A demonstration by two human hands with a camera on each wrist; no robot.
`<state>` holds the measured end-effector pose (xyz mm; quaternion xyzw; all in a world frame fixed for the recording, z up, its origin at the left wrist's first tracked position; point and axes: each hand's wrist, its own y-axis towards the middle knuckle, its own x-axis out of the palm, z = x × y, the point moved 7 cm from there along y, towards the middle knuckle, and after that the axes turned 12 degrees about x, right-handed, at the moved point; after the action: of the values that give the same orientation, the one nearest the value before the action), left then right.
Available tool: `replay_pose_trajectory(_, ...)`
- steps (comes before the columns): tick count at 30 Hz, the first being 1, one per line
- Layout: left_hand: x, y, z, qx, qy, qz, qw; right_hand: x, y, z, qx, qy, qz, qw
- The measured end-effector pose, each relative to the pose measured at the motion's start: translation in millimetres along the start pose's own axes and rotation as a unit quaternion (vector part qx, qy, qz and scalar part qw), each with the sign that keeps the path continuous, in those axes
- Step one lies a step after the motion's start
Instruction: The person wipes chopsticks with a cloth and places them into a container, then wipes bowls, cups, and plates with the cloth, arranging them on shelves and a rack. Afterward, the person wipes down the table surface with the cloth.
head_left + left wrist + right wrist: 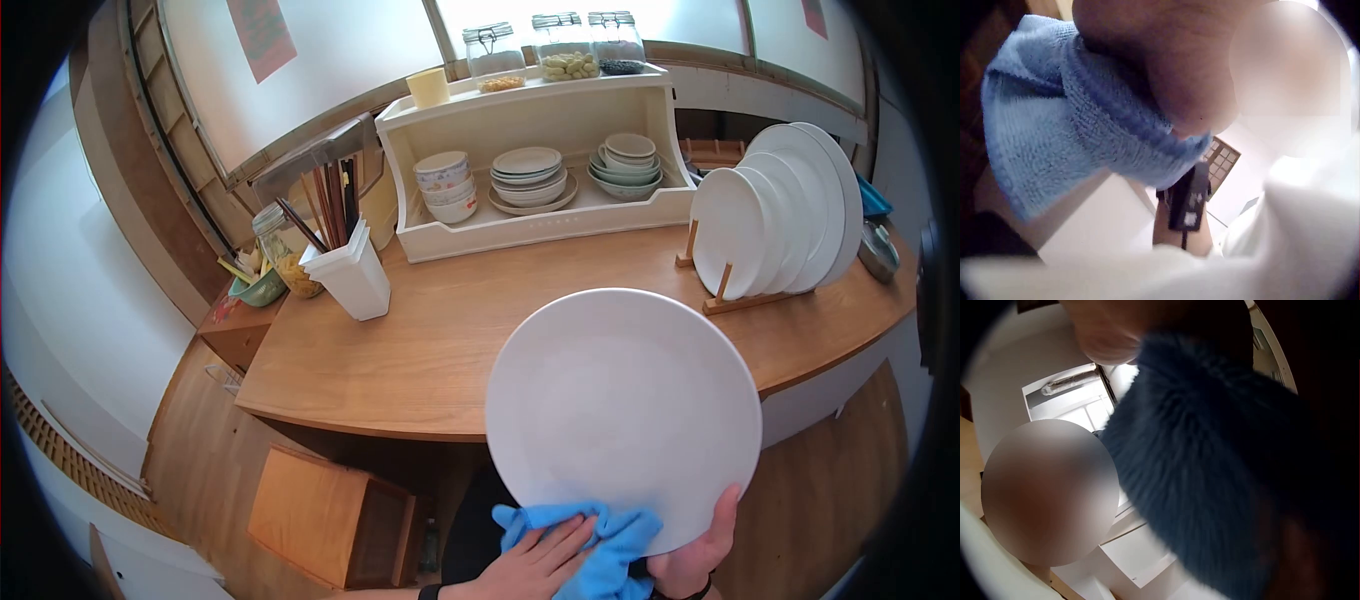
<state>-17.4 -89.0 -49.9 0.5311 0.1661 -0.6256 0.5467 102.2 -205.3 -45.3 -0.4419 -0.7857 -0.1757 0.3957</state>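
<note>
A large white plate (622, 410) is held up in front of the table, tilted with its face toward me. My right hand (695, 555) grips its lower right rim, thumb along the edge and the other fingers hidden behind. Across the plate's bottom edge lies a bunched blue cloth (600, 545). My left hand (535, 568) presses on this cloth with straightened fingers. In the left wrist view the cloth (1079, 131) hangs in folds beside the hand; in the right wrist view the cloth (1179, 450) appears dark and close.
White plates (735, 235) stand in a wooden rack (760, 303) at the right. A cream shelf (530, 235) with stacked bowls and glass jars (567, 50) is at the back. Chopsticks fill a white holder (350, 275) on the wooden table (400, 370). Below is a wooden stool (320, 515).
</note>
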Motion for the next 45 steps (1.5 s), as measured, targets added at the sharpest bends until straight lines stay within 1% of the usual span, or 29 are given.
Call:
replay_pose_trajectory(2,1,-4,-11,0.010,0.106,-0.049,0.993,-12,-5,-3,-0.053,0.016,0.069,0.996)
replay_pose_trajectory(3,-7,-9,-26,-0.080,0.043,0.008,0.996,-14,-9,-2,-0.050,0.014,0.069,0.996)
replay_pose_trajectory(5,-41,-22,-63,-0.157,0.013,0.155,0.975,-12,-17,1,-0.033,-0.009,0.031,0.999)
replay_pose_trajectory(7,-74,-17,-71,-0.034,-0.003,0.192,0.981,-14,-26,9,0.000,-0.015,0.017,1.000)
replay_pose_trajectory(8,-84,-25,-75,-0.086,-0.092,0.270,0.955,-14,-28,15,0.033,-0.019,0.004,0.999)
replay_pose_trajectory(9,-91,-33,-77,-0.136,-0.180,0.342,0.912,-14,-30,15,0.033,-0.021,0.003,0.999)
replay_pose_trajectory(11,-87,-61,-95,-0.257,-0.362,0.457,0.771,-5,-31,12,0.023,-0.044,-0.034,0.998)
replay_pose_trajectory(12,-82,-71,-106,-0.209,-0.466,0.437,0.741,-3,-28,9,0.023,-0.044,-0.035,0.998)
replay_pose_trajectory(13,-81,-68,-98,-0.208,-0.466,0.438,0.741,1,-22,5,0.030,0.056,-0.055,0.996)
replay_pose_trajectory(14,-80,-65,-86,-0.178,-0.534,0.509,0.651,8,-16,-1,0.037,0.155,-0.074,0.984)
replay_pose_trajectory(15,-77,-64,-82,-0.144,-0.594,0.571,0.548,18,-12,-7,0.036,0.154,-0.074,0.985)
replay_pose_trajectory(17,-62,-73,-78,-0.151,-0.599,0.566,0.546,19,-9,-11,0.052,0.130,0.108,0.984)
replay_pose_trajectory(21,-53,-104,-75,-0.186,-0.603,0.558,0.539,23,0,-6,0.075,0.154,0.053,0.984)
replay_pose_trajectory(23,-37,-111,-68,-0.207,-0.600,0.555,0.537,17,-2,-7,0.039,0.121,0.157,0.979)
replay_pose_trajectory(24,-35,-115,-67,-0.218,-0.599,0.553,0.537,11,-1,-2,0.044,0.122,0.155,0.979)
replay_pose_trajectory(26,-32,-117,-66,-0.238,-0.598,0.545,0.538,28,5,-3,0.017,0.226,-0.082,0.970)
replay_pose_trajectory(27,-30,-116,-66,-0.248,-0.598,0.539,0.539,24,2,2,0.018,0.229,-0.083,0.970)
replay_pose_trajectory(29,-24,-113,-66,-0.267,-0.602,0.528,0.537,23,-2,8,0.009,0.138,0.013,0.990)
replay_pose_trajectory(30,-20,-112,-65,-0.275,-0.604,0.523,0.535,22,-5,10,0.009,0.137,0.012,0.990)
replay_pose_trajectory(32,-15,-111,-65,-0.291,-0.607,0.514,0.531,7,-15,20,0.017,-0.013,0.072,0.997)
replay_pose_trajectory(34,-16,-108,-68,-0.299,-0.607,0.515,0.526,8,-20,30,0.001,-0.034,0.066,0.997)
replay_pose_trajectory(35,-27,-85,-72,-0.233,-0.671,0.480,0.515,5,-22,34,-0.018,-0.051,0.063,0.997)
replay_pose_trajectory(36,-40,-62,-74,-0.166,-0.729,0.441,0.498,2,-25,35,-0.063,-0.106,-0.008,0.992)
replay_pose_trajectory(37,-52,-42,-73,-0.096,-0.779,0.395,0.477,-7,-31,38,-0.063,-0.106,-0.009,0.992)
replay_pose_trajectory(39,-56,-27,-73,-0.135,-0.761,0.415,0.480,-17,-42,35,-0.088,-0.229,-0.002,0.969)
replay_pose_trajectory(40,-55,-29,-80,-0.209,-0.688,0.458,0.523,-10,-50,15,-0.221,-0.513,-0.003,0.829)
replay_pose_trajectory(41,-57,-37,-86,-0.282,-0.604,0.495,0.557,-19,-49,3,-0.220,-0.513,-0.007,0.829)
replay_pose_trajectory(43,-70,-44,-92,-0.271,-0.612,0.503,0.547,-10,-38,-29,-0.169,-0.504,0.002,0.847)
replay_pose_trajectory(45,-90,-44,-91,-0.234,-0.549,0.459,0.659,4,-23,-55,-0.119,-0.494,0.009,0.861)
